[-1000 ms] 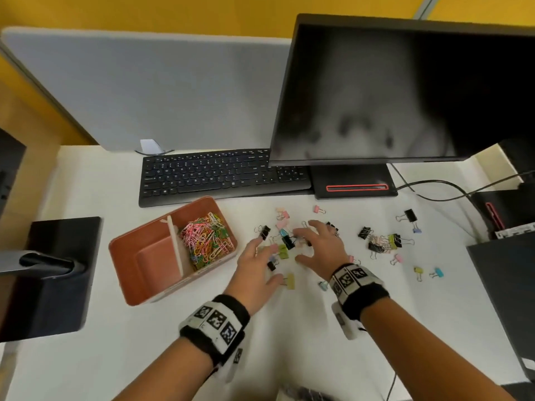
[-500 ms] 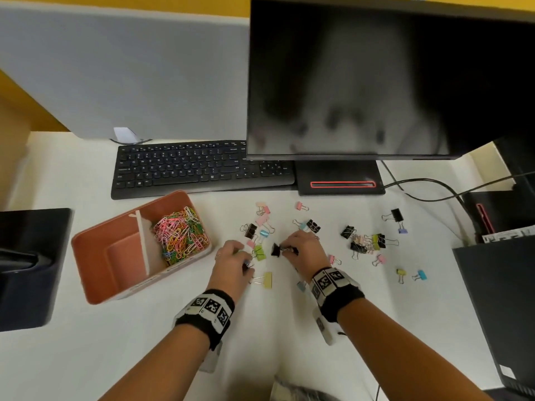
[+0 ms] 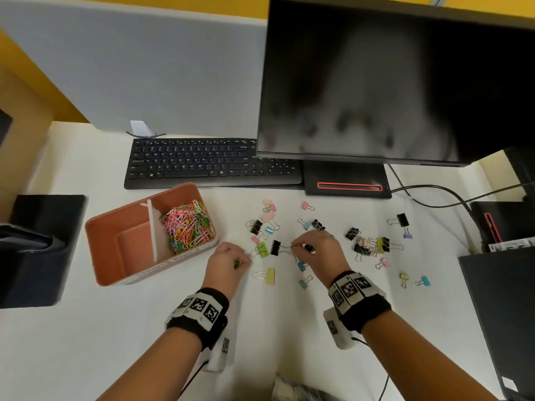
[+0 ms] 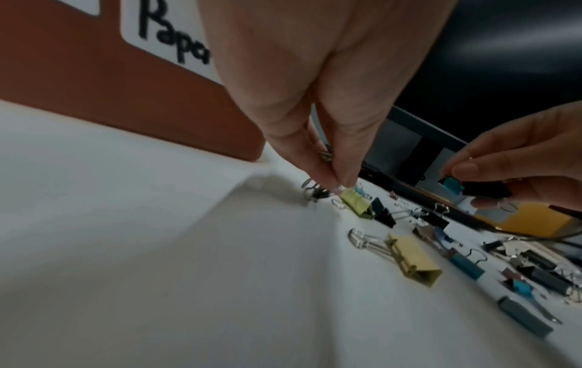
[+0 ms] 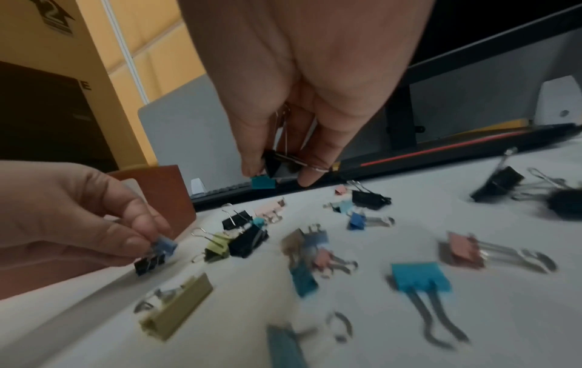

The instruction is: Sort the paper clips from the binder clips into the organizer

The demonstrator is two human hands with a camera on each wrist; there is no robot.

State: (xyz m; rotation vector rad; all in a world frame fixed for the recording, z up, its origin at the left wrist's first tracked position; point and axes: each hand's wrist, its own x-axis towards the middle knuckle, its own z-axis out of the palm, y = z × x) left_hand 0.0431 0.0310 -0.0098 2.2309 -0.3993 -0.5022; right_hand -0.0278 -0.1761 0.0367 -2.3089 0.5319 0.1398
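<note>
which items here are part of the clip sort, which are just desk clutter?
Job:
- organizer
- paper clips in its right compartment
- binder clips loose on desk
- left hand, right hand, each pinching small binder clips

Clutter:
- keyboard
- monitor
- cable

- The organizer [image 4: 94,74] label is cut off behind the left hand [image 4: 308,99] after "Pap".
- Binder clips nearest the right wrist camera are smeared by blur [image 5: 419,276].
- The monitor [image 3: 405,82] is cropped at the top and right edges.
</note>
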